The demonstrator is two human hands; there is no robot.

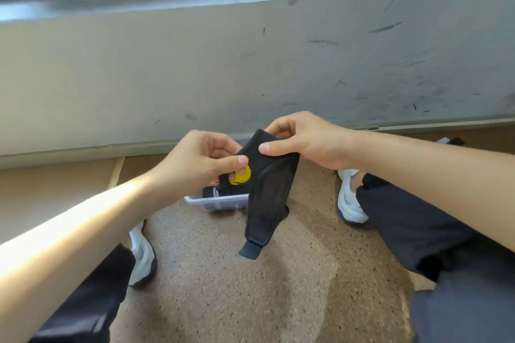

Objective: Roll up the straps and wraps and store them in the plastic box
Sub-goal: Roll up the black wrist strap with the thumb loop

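The black wrap (267,189) hangs long-ways down from both hands. Its loose tab end (250,250) is lowest and nearest the person, down by the floor (223,301). The left hand (195,159) pinches the wrap by the yellow patch (242,175). The right hand (303,139) pinches the top edge, close beside the left. The plastic box (220,201) sits on the floor just behind the wrap, with a dark roll (212,192) inside.

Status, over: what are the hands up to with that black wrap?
Left hand and right hand pinch black wrap, top end. Wrap hangs unrolled. Plastic box just beyond, nothing in the way.
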